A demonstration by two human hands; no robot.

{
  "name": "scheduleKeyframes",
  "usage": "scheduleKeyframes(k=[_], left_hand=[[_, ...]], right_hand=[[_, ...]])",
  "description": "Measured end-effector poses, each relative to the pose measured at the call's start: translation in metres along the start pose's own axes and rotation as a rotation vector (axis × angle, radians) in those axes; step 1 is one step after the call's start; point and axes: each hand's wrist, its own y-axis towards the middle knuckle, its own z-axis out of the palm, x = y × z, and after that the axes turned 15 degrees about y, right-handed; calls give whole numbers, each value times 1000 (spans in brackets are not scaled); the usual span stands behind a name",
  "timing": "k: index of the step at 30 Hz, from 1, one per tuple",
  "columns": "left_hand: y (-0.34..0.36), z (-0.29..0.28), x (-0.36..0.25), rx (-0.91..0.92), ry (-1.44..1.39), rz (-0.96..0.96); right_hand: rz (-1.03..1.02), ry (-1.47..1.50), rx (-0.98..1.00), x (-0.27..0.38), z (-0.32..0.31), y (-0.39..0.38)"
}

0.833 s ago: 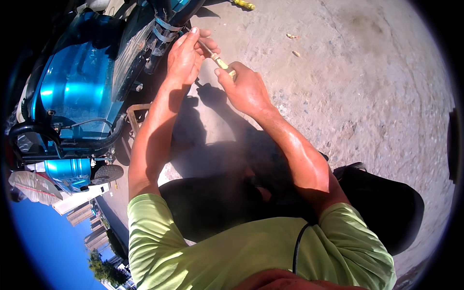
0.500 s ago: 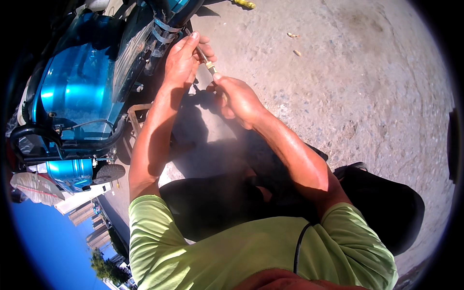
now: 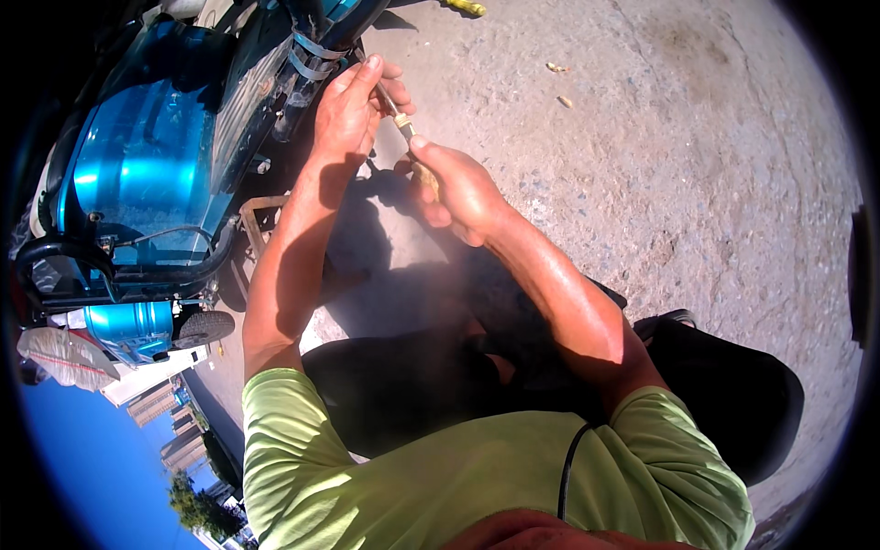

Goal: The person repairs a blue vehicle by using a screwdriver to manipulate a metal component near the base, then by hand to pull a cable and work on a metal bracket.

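Note:
A screwdriver (image 3: 404, 125) with a yellowish handle and thin metal shaft slants up and left between my hands. My right hand (image 3: 463, 192) is closed round its handle, thumb lying along it. My left hand (image 3: 344, 119) pinches the shaft closer to the tip, its other fingers loosely curled. The tip points to the dark frame tube (image 3: 291, 105) of a blue vehicle and is hidden behind my left hand, so I cannot tell what it touches. Just above that hand, metal band clamps (image 3: 316, 57) wrap the tube.
The vehicle's blue panel (image 3: 137, 174) and black tubular bar (image 3: 137, 286) fill the left side. A rusty metal bracket (image 3: 252, 220) sits beside my left forearm. On the rough concrete ground (image 3: 687, 183) lie a yellow-handled tool (image 3: 466, 7) and small scraps (image 3: 565, 102).
My right hand has shifted slightly right and turned a little on the handle, showing more of it. My left hand has moved up very slightly, still at the shaft.

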Motion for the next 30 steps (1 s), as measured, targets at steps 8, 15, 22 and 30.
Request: scheduleKeyframes(k=[8, 15, 22, 30], left_hand=[[-1, -2, -3, -27, -14, -43], [-1, 0, -6, -29, -73, -65], [4, -3, 0, 24, -147, -32], [4, -4, 3, -1, -160, -81]], right_hand=[[205, 580, 166, -10, -5, 4], [315, 685, 304, -6, -3, 7], [-70, -205, -107, 7, 23, -6], [-261, -453, -157, -6, 13, 2]])
